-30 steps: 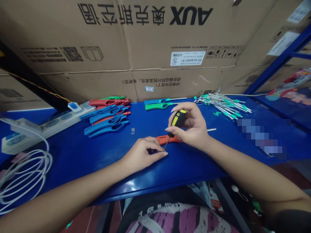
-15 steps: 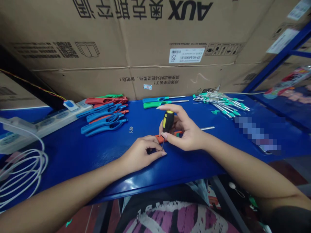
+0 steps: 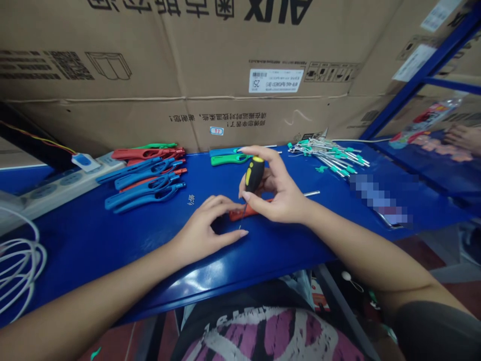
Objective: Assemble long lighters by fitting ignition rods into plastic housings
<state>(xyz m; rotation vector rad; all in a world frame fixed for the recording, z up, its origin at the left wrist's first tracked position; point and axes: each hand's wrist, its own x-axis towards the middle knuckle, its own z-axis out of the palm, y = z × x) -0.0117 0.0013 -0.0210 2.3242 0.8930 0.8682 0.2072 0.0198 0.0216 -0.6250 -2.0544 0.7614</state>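
My right hand (image 3: 281,195) is closed around the black and yellow handle of a screwdriver (image 3: 254,175). Its thin shaft points down and slightly left, with a tiny screw-like piece (image 3: 239,228) at the tip. Under my hands lies an orange long-nosed lighter (image 3: 236,214), partly covered by my right hand; its metal tube (image 3: 312,193) shows beyond that hand. My left hand (image 3: 203,230) has its thumb and fingers apart. Its index fingertip is at the lighter's handle end, and the thumb tip is close to the screwdriver tip. Several small screws (image 3: 191,199) lie left of the lighter.
Blue and red lighter casings (image 3: 146,180) are piled at left beside a power strip (image 3: 56,188). A green lighter (image 3: 229,159) and a blue one lie at the back. Metal tubes with green parts (image 3: 338,158), a blurred-out phone (image 3: 379,200) and another person's hand (image 3: 464,138) are at right.
My left thumb and fingers have spread apart, away from the screwdriver shaft. The screwdriver remains in my right hand, its tip now showing. The camera view has shifted; another person's hand appears at right.
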